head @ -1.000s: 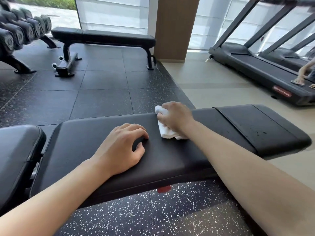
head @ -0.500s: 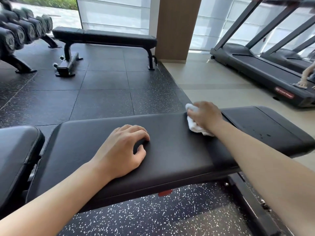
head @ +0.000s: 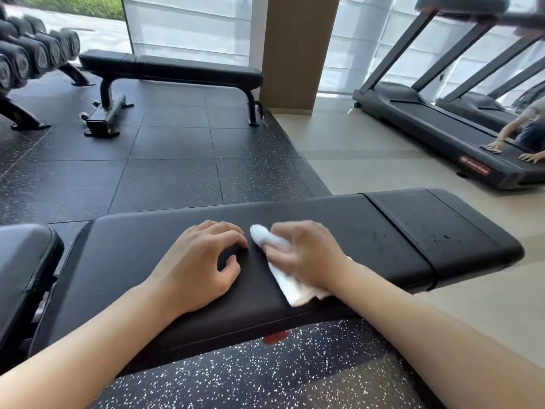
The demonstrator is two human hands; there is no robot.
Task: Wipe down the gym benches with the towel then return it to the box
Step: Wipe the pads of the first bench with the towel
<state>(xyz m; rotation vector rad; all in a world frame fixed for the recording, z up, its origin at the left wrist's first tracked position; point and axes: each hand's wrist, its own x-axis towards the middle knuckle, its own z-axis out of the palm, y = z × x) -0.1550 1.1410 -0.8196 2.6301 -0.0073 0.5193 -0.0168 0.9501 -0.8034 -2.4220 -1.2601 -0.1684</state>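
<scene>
Two hands on one black bench (head: 383,240). Left hand (head: 197,270) rests on pad, fingers curled, tips touching surface, holding nothing. Right hand (head: 306,255), blurred, presses one white towel (head: 290,284) flat against pad just beside left hand; towel pokes out past fingertips and below palm. Second bench (head: 26,261) at left of left hand, edge only. Third bench (head: 177,70) far beyond both hands. Two treadmills (head: 436,128) far right of right hand; another person's two hands (head: 495,146) on nearer one. Dumbbell rack (head: 32,51) far left.
</scene>
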